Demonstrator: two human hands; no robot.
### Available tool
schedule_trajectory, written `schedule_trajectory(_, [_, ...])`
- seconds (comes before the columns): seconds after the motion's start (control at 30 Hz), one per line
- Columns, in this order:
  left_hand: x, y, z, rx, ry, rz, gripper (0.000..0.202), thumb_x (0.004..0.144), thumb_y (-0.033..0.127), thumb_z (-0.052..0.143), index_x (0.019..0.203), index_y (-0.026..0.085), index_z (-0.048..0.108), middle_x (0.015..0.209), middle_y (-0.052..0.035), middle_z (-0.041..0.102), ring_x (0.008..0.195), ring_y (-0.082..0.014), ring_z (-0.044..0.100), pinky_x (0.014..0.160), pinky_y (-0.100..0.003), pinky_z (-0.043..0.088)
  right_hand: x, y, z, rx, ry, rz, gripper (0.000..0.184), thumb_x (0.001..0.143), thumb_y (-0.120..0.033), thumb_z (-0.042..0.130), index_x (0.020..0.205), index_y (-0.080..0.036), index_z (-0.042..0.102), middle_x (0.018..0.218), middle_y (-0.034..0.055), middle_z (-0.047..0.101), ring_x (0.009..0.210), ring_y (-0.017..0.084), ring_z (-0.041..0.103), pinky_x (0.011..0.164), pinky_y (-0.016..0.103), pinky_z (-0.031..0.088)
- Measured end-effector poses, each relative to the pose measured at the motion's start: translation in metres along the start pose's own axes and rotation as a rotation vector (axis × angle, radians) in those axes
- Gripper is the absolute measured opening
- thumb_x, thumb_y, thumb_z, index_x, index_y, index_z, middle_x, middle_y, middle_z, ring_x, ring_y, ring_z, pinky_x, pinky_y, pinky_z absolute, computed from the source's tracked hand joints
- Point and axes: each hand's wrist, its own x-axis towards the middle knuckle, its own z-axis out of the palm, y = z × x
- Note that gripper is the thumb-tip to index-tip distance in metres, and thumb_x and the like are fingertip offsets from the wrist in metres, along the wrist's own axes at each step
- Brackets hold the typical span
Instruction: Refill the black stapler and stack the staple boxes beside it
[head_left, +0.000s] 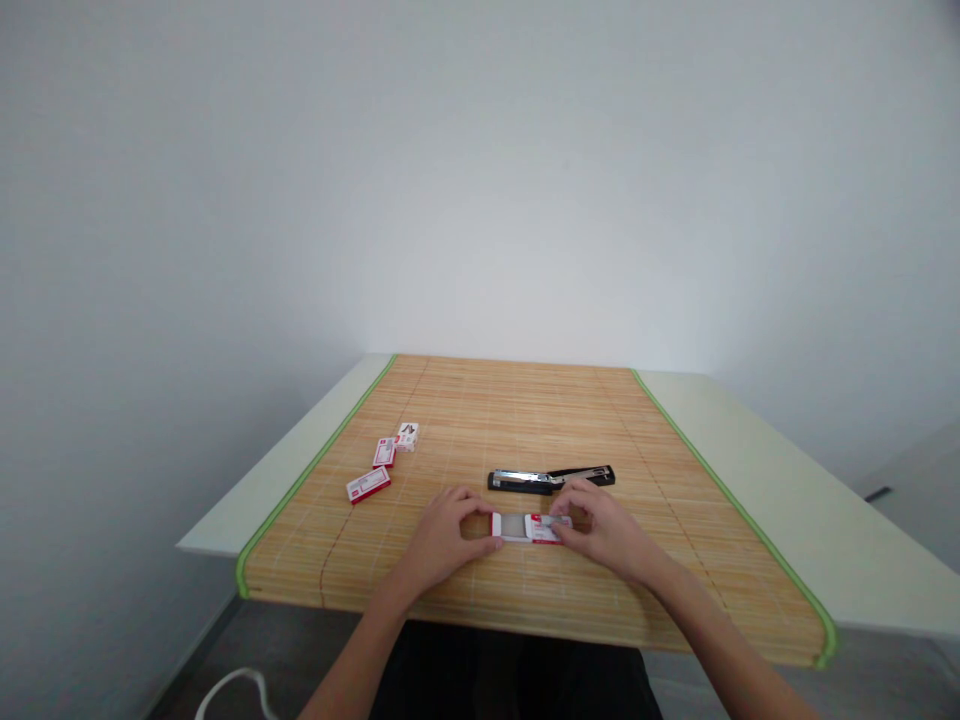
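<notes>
A small red-and-white staple box (546, 530) lies on the bamboo mat in front of me, its tray (514, 526) slid out to the left. My left hand (448, 528) grips the tray's left end between thumb and fingers. Over the printed sleeve, my right hand (596, 525) is closed in a pinch on a small silvery strip of staples (553, 520), partly hidden by the fingers. Just beyond both hands lies a black stapler (551, 480), folded wide open with its metal magazine showing.
Left of my hands sit a red-and-white box (368, 485), a second similar box (385, 452) and a white box with a dark picture (407, 437). The bamboo mat (517, 400) has green edging and covers the middle of the white table (720, 430). A wall stands behind.
</notes>
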Motion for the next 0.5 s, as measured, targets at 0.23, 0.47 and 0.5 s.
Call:
schedule_trajectory(0.23, [0.014, -0.007, 0.007, -0.150, 0.026, -0.069, 0.038, 0.084, 0.056, 0.071, 0.107, 0.026, 0.074, 0.091, -0.0019, 0.068, 0.083, -0.0207, 0.060, 0.076, -0.031, 0.045, 0.053, -0.009, 0.003, -0.021, 0.146, -0.095, 0.004, 0.089, -0.026, 0.069, 0.092, -0.024, 0.070, 0.093, 0.0027, 0.066, 0.086, 0.019, 0.061, 0.075, 0.031, 0.046])
schedule_trajectory(0.47, [0.050, -0.027, 0.011, -0.030, 0.184, -0.001, 0.042, 0.082, 0.043, 0.077, 0.121, 0.030, 0.071, 0.105, -0.0030, 0.066, 0.101, -0.0229, 0.059, 0.092, -0.035, 0.045, 0.091, -0.006, 0.020, -0.115, 0.081, -0.098, 0.006, 0.085, -0.026, 0.075, 0.088, -0.023, 0.071, 0.092, 0.0017, 0.064, 0.090, 0.019, 0.060, 0.081, 0.031, 0.046])
schedule_trajectory(0.5, [0.053, -0.028, 0.011, 0.004, 0.186, 0.008, 0.044, 0.081, 0.043, 0.079, 0.123, 0.032, 0.071, 0.109, -0.0032, 0.065, 0.107, -0.0240, 0.058, 0.096, -0.036, 0.044, 0.092, -0.004, 0.022, -0.116, 0.073, -0.099, 0.007, 0.084, -0.026, 0.075, 0.088, -0.024, 0.071, 0.091, 0.0016, 0.063, 0.090, 0.019, 0.060, 0.082, 0.031, 0.046])
